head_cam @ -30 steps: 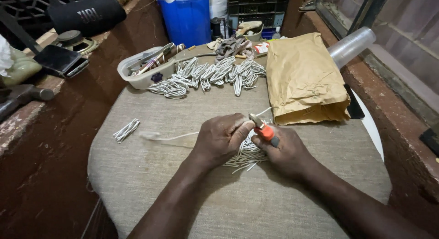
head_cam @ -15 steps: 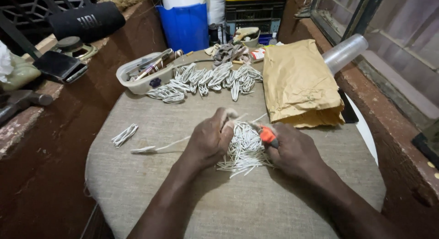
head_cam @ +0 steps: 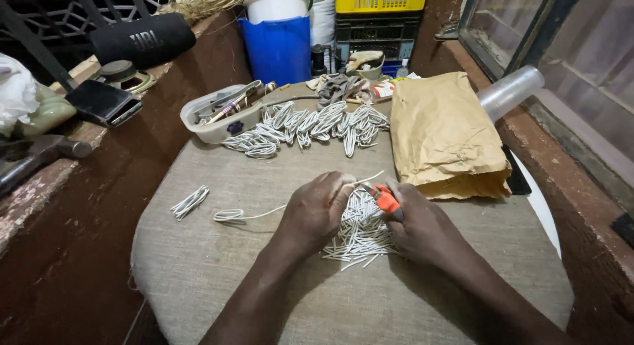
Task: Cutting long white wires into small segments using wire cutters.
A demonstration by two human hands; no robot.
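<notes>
My left hand (head_cam: 316, 209) pinches a length of white wire (head_cam: 254, 215), fingers closed on it; the free end trails off to the left across the burlap-covered table (head_cam: 198, 266) and ends in a small loop. My right hand (head_cam: 422, 226) is clamped around the orange-handled cutters (head_cam: 385, 200), whose nose points toward my left fingertips at the centre of the frame; I cannot tell whether the blades are closed on the wire. Directly below both hands lies the pile of short cut wire pieces (head_cam: 362, 229). I judge the step in hand to be cutting the wire into short lengths. The next move calls for feeding the wire forward to a matching length and holding it square to the blades. Coiled wire bundles (head_cam: 307, 124) lie in the upper centre, beside a brown paper bag (head_cam: 442, 134) at upper right.
</notes>
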